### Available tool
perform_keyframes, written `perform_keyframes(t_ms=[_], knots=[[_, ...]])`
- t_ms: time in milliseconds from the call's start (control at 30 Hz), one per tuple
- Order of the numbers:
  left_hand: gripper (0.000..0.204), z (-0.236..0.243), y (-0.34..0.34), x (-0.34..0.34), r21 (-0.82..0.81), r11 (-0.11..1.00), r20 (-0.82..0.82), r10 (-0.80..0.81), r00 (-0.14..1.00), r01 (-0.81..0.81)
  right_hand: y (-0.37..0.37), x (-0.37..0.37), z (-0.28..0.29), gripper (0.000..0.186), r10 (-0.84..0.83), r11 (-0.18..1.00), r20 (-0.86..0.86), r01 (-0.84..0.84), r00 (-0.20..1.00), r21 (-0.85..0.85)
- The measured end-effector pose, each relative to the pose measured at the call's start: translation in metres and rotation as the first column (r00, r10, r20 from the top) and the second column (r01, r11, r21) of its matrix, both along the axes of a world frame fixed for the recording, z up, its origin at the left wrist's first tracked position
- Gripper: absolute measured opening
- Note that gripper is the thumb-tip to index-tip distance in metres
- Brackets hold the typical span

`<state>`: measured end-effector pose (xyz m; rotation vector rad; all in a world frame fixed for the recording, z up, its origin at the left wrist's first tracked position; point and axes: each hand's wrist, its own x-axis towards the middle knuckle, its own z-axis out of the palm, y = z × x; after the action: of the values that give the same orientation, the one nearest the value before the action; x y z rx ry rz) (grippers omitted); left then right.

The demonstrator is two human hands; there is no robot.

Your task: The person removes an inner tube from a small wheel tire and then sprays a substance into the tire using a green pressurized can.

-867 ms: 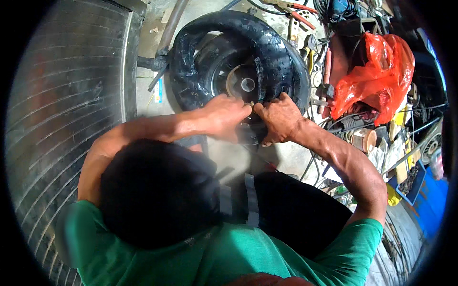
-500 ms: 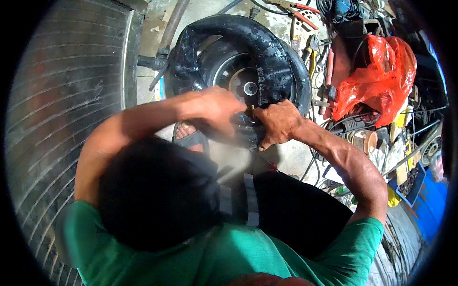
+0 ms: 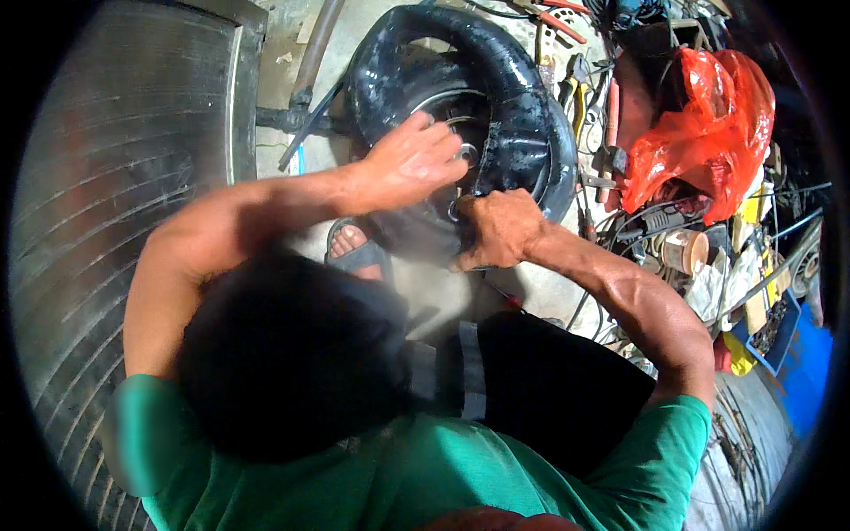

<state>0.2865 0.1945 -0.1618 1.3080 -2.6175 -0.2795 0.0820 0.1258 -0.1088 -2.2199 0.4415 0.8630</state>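
A black, wet-looking inner tube point(image 3: 512, 106) lies in a loop over a wheel with a tire point(image 3: 443, 78), its metal hub showing in the middle. My right hand point(image 3: 505, 226) is closed on the near part of the tube, thumb and fingers pressed together at its edge. Up and to the left of it, my left hand point(image 3: 412, 162) hovers above the wheel with its fingers curled in. Whatever those fingers hold, if anything, is hidden.
A red plastic bag point(image 3: 704, 133), yellow-handled pliers point(image 3: 580, 106) and a tape roll point(image 3: 684, 251) lie to the right among cables and tools. On the left stands a ridged dark panel point(image 3: 133, 177). My sandalled foot point(image 3: 354, 248) is near the wheel.
My left hand has moved up and away from my right hand, its fingers curling over the wheel. The tube and wheel have shifted slightly in the view.
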Motion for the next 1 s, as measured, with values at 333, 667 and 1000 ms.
perform_keyframes(t_ms=[333,667,1000], knots=[[0.084,0.019,0.061,0.001,0.203,0.977,0.034,-0.079,0.996,0.070,0.016,-0.010,-0.021,0.070,0.069,0.995,-0.044,-0.072,0.997,-0.071],[0.084,0.013,0.060,-0.007,0.342,0.933,0.126,-0.165,0.978,0.113,0.014,-0.006,-0.017,0.069,0.014,0.999,-0.040,-0.015,0.999,-0.031],[0.047,0.006,0.043,-0.005,0.427,0.886,-0.051,-0.174,0.983,0.179,0.037,-0.037,-0.018,0.092,0.055,0.964,0.370,0.046,0.927,-0.260]])
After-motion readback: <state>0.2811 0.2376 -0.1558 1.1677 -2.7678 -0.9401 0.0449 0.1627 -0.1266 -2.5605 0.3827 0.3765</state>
